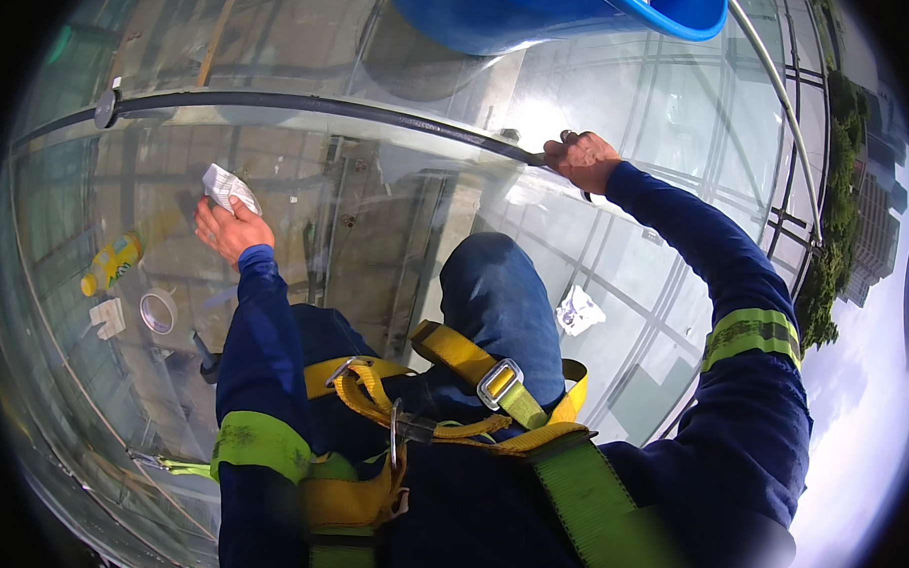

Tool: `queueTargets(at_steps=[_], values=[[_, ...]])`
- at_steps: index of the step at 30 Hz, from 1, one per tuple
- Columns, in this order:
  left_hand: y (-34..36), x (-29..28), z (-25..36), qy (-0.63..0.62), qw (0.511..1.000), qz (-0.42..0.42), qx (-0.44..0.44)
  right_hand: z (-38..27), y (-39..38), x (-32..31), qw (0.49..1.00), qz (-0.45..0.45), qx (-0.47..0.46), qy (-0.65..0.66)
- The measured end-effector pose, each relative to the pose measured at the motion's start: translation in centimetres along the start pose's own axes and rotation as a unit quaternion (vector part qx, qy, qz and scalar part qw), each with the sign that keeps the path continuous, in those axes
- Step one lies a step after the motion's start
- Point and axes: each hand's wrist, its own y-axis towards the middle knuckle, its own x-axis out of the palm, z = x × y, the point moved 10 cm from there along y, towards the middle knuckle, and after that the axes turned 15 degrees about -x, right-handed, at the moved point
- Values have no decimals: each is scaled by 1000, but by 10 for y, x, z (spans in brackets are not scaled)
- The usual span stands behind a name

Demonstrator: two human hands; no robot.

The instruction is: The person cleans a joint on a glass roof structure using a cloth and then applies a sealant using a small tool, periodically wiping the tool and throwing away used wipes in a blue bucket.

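Cloth (226, 187), white and crumpled into a small wad, is sitting pinched in the fingers of the left hand (228, 228), which is pressing it flat against the glass panel (377, 211). The hand is clenching around the wad, and only its upper folds are poking out above the knuckles. Judging by that contact, a wiping pass over the pane is in hand; continuing it would call for steady pressure and a sweep outward from where the cloth is now resting.

Below and to the left of that grip, a yellow bottle (110, 263), a roll of tape (157, 311) and a small white scrap (108, 316) are lying on the glass, well apart from the hand. Rightward from the cloth, the dark seal strip (311, 104) is curving across the panel toward the right hand (581, 160), which is closing over the strip's edge and gripping it, seemingly for bracing. Beneath that hand, a second white rag (578, 310) is lying loose beside the knee. A blue bucket (544, 17) is sitting above it, and a yellow harness (471, 380) is crossing the lap.
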Motion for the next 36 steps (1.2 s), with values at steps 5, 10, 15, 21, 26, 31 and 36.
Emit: queueTargets(at_steps=[5, 10, 15, 21, 26, 31, 36], values=[[-2, 2, 5, -26, 999, 23, 37, 18, -39, 47, 996, 12, 58, 60], [0, 2, 2, -39, 999, 9, 15, 13, -53, 50, 998, -5, 45, 36], [14, 17, -29, -95, 995, 12, 42, 24, -98, 42, 981, 83, 127, 123], [-51, 5, 13, -437, 814, -330, -194, -5, -175, -24, 762, 316, 305, 475], [-197, -94, 217, -497, 573, -625, -185, -94, -207, -69, 442, 510, 254, 693], [-263, -179, 292, -489, 425, -751, -127, -168, -205, -113, 401, 563, 177, 701], [-291, -270, 309, -549, 209, -798, -135, -201, -216, -111, 420, 640, 198, 612]])
